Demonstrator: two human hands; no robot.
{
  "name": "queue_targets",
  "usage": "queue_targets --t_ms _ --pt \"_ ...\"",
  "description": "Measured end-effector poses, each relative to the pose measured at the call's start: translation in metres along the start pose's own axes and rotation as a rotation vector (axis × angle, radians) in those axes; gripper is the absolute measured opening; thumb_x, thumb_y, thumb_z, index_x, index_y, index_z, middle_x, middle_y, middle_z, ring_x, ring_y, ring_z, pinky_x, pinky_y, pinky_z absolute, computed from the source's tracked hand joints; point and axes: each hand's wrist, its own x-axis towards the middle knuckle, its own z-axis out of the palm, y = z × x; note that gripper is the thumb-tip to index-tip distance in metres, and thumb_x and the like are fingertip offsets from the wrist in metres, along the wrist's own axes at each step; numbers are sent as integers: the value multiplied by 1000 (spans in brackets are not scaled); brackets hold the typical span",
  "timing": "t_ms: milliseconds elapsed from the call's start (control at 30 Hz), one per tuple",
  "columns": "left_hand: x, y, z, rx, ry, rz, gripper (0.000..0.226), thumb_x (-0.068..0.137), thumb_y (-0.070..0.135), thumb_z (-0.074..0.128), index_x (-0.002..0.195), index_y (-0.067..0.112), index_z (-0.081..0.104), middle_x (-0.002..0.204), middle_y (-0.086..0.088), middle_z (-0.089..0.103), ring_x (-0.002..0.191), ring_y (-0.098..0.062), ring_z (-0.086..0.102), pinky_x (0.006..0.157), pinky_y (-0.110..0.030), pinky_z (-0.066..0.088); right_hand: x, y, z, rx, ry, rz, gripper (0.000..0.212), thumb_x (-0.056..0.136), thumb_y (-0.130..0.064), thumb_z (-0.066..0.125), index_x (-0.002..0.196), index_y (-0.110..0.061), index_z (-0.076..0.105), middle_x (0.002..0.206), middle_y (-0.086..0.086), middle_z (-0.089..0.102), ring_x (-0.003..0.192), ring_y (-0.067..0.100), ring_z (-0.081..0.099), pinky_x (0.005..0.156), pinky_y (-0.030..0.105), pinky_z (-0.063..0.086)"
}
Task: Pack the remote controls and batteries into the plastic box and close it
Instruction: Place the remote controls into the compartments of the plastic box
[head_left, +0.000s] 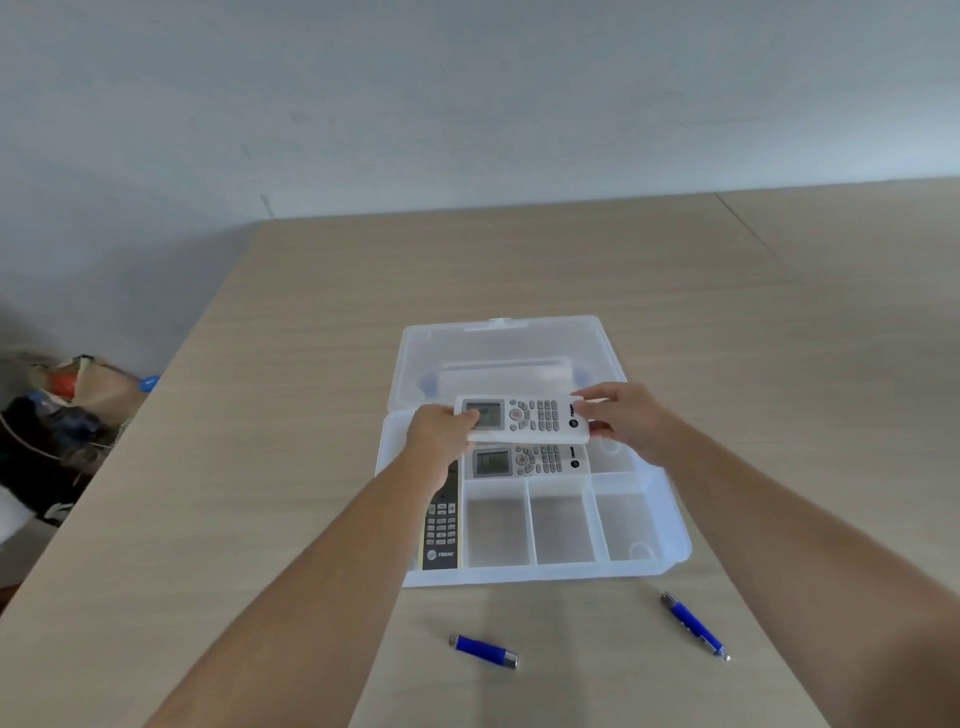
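Note:
A clear plastic box (670, 525) lies open on the table, its lid (592, 343) folded back flat. I hold a white remote (535, 418) crosswise above the box's far compartment, my left hand (439, 434) at its screen end and my right hand (628, 418) at the other end. A second white remote (527, 461) lies in the compartment below it. A dark remote (441, 525) lies lengthwise in the left compartment, partly hidden by my left forearm. Blue batteries rest on the table in front of the box: one (483, 651) in the middle, others end to end (693, 625) at the right.
Three small front compartments (561, 527) of the box hold nothing. The table's left edge runs diagonally; beyond it on the floor sit bags and clutter (67, 410). A grey wall stands behind the table.

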Motion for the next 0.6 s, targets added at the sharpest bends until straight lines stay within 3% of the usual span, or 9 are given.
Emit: queue_targets --t_ms 67,133,200,300,367,433,500,533,600 --pt "-2 -4 1 254 31 81 19 87 23 67 82 4 69 77 -6 63 72 -20 60 68 -29 52 1 9 -3 -34 44 31 18 88 -4 61 105 2 64 75 9 67 55 16 64 54 21 51" --pt "0 -6 4 365 47 121 36 86 23 67 54 13 55 57 -2 52 57 -16 51 50 -23 36 1 14 -5 -40 66 28 19 89 -5 60 106 2 65 73 9 66 54 17 60 55 24 43" --pt "4 -7 8 451 64 156 47 87 18 63 45 16 42 50 -2 41 50 -16 41 46 -23 27 5 15 -7 -40 97 12 22 89 -5 60 108 5 64 73 9 66 58 18 59 58 27 43" --pt "8 -4 13 538 60 159 46 86 14 62 46 14 39 50 -2 37 47 -14 36 45 -23 24 10 14 -8 -44 150 9 23 89 -2 59 109 9 62 73 7 63 61 16 59 51 17 51" --pt "14 -5 14 588 48 143 37 86 16 63 54 11 45 56 -3 45 54 -17 45 46 -22 28 10 15 -7 -76 156 28 22 87 -3 62 106 8 62 71 6 63 57 14 60 53 19 51" --pt "17 -6 13 662 38 136 33 85 19 65 59 11 45 65 -13 52 69 -23 56 47 -23 32 11 20 -6 -103 138 60 15 85 -3 65 98 4 64 73 8 66 57 15 65 62 24 57" --pt "15 -5 13 790 23 150 35 84 18 64 59 11 40 75 -26 57 74 -28 61 46 -23 31 12 28 -5 -150 137 94 6 82 -5 69 86 -3 65 81 12 69 71 26 70 84 37 58" --pt "13 -4 14 855 14 167 29 84 17 64 63 9 46 78 -22 61 75 -29 61 47 -23 34 12 32 -5 -164 136 112 7 81 -6 71 82 -6 64 85 15 70 78 30 70 91 42 56" --pt "8 -4 18 989 6 204 11 85 15 63 89 4 61 85 -13 65 89 -29 65 62 -26 45 10 37 -4 -152 132 130 9 79 -6 72 79 -8 63 91 18 71 80 31 71 88 40 56"
